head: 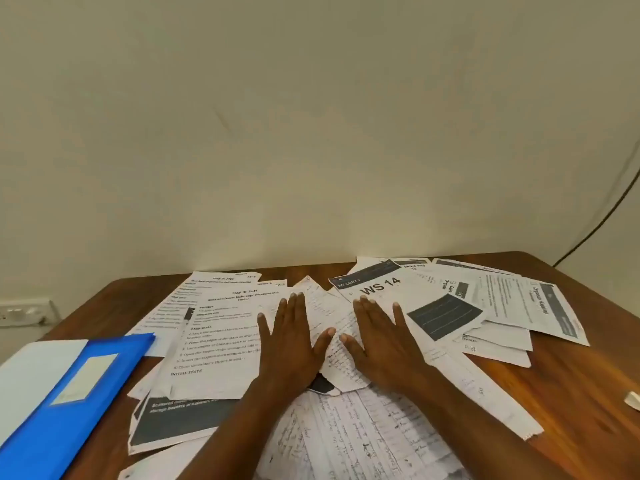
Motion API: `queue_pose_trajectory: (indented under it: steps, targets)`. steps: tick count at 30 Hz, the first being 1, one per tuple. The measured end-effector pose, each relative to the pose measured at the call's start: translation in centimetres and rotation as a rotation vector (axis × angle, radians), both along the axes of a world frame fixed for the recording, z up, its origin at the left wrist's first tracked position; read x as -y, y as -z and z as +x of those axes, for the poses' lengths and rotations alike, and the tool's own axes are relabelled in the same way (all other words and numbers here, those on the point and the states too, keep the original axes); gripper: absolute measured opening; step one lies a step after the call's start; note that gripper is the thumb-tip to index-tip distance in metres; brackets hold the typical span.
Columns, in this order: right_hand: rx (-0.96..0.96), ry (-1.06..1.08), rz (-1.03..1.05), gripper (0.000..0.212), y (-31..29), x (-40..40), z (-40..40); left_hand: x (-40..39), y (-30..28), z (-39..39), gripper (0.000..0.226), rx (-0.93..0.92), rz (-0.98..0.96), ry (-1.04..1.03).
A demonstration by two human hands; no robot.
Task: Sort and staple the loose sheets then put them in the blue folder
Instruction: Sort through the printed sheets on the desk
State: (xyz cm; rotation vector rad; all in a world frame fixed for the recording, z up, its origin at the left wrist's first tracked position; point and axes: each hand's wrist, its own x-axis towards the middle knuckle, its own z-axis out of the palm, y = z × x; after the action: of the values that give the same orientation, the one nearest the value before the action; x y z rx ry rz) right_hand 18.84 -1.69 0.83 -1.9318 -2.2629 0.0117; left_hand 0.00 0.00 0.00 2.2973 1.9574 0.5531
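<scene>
Both hands lay flat, palms down, on the scattered loose sheets.

Left hand and right hand rested side by side with fingers spread, thumbs nearly touching, gripping nothing. Printed and handwritten pages overlapped across the wooden table. At the left edge, the blue folder sat closed, touching the nearest pages.

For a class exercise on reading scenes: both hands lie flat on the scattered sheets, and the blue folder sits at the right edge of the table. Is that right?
Not quite. The head view shows the blue folder at the left edge. The left hand and right hand do lie flat on the scattered sheets.
</scene>
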Motion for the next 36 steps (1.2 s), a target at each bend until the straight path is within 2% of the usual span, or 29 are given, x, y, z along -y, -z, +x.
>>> queue_pose_trajectory:
  steps: [4,8,10,13,16,20,23,27,36]
  targets:
    - [-0.040,0.012,-0.072,0.116,0.9,0.4,-0.1,0.0,1.3,0.0,0.098,-0.061,-0.070,-0.016]
    - [-0.043,0.037,-0.120,0.121,1.0,0.9,-0.6,0.1,1.8,-0.7,0.113,-0.110,-0.114,0.042]
    - [-0.037,0.043,-0.136,0.118,0.9,1.6,-1.3,0.3,1.5,-1.5,0.110,-0.113,-0.128,0.054]
    - [-0.010,0.045,-0.161,0.098,0.8,3.0,-2.4,0.4,0.9,-2.4,0.085,-0.112,-0.139,0.043]
    - [-0.010,0.024,-0.186,0.089,0.1,3.8,-3.3,-0.2,-0.2,-2.3,0.069,-0.092,-0.093,0.000]
    - [-0.115,0.083,0.015,0.065,-1.2,1.9,-2.1,-0.8,-1.1,0.1,0.073,-0.055,-0.062,0.003]
    - [-0.111,0.179,-0.018,0.074,-1.2,-0.6,1.1,-1.0,-1.2,2.7,0.075,-0.047,-0.073,0.076]
    - [-0.039,0.211,-0.133,0.090,0.2,-1.5,3.0,-1.8,-1.0,5.2,0.065,-0.051,-0.105,0.147]
    - [0.057,0.174,-0.161,0.076,-1.1,3.5,-1.0,-3.0,0.4,6.1,0.053,0.088,-0.118,0.171]
